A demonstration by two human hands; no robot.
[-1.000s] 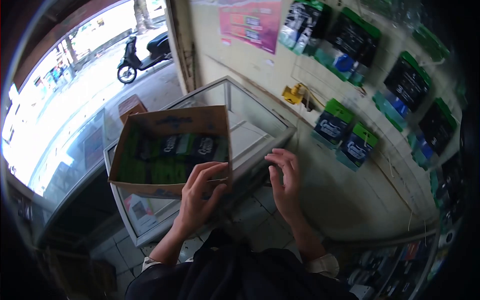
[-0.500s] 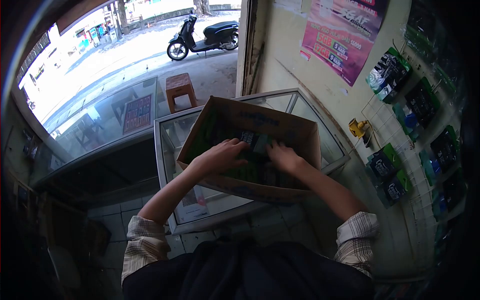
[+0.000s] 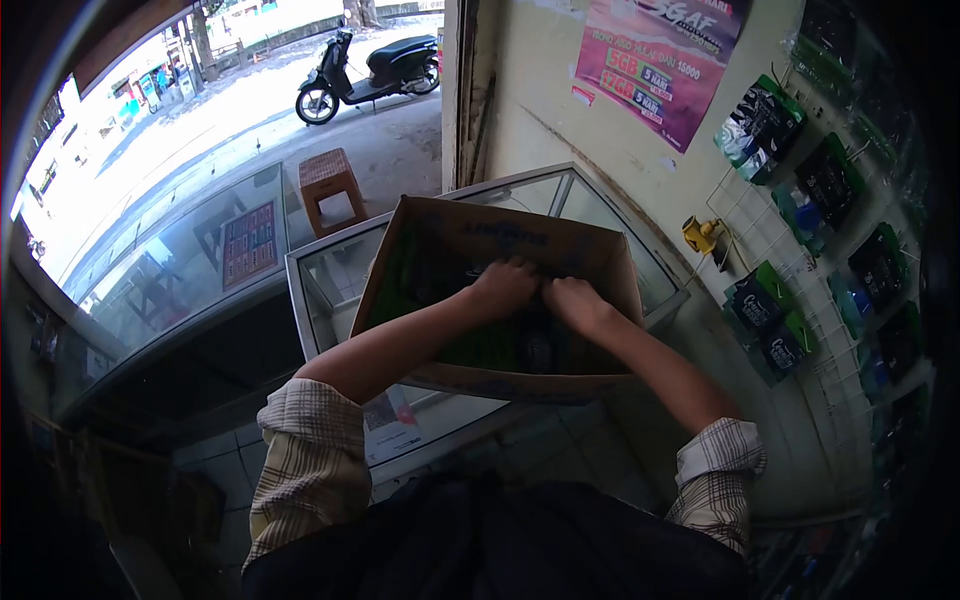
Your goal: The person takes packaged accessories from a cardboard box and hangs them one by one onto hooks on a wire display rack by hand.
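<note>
Both inside cardboard box [image 3: 588,252] | left hand [image 3: 507,287] | right hand [image 3: 578,304] just beside

An open-topped brown cardboard box [image 3: 590,247] sits upright on a glass display case [image 3: 655,268]. Inside it lie dark-and-green packets [image 3: 480,346], shadowed and partly hidden.

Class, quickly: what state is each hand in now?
Left hand: fingers bent inside brown rectangular cardboard box; grip hidden.
Right hand: curled there too; grip hidden.
</note>
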